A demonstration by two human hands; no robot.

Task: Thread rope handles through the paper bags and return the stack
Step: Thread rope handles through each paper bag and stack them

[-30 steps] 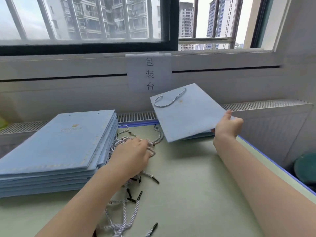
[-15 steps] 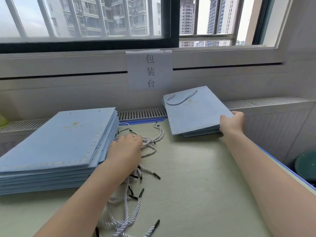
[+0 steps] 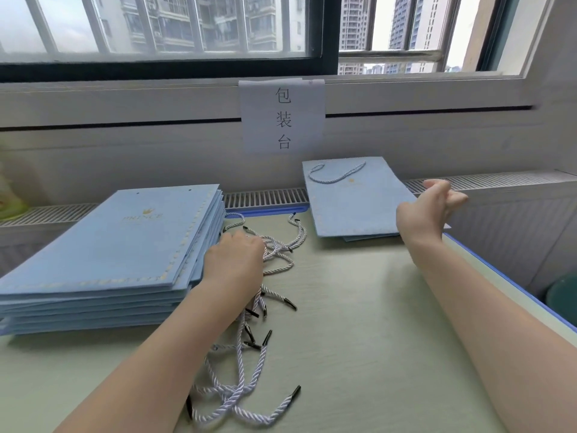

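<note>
Leftmost, a tall stack of flat light-blue paper bags [image 3: 109, 245] lies on the pale green worktop [image 3: 359, 323], the top bag printed with a gold crown and lettering and showing two punched holes along its far edge, with no rope in them. Just beside the stack's right edge, the left hand [image 3: 234, 264] rests palm down on a loose tangle of white twisted rope handles [image 3: 243, 370] with black tips; its fingers curl down into the ropes near the far end of the heap, though whether they actually pinch one cannot be told. The ropes trail from the blue edge strip at the back of the worktop toward the near edge. Above them, a white paper sign [image 3: 282, 115] with three black characters hangs on the wall under the window. Further right, a small pile of finished bags [image 3: 352, 201] lies flat at the back of the worktop, the top one carrying a threaded rope loop near its far edge. The right hand [image 3: 427, 210] hovers at this pile's right side, fingers loosely spread and holding nothing.
</note>
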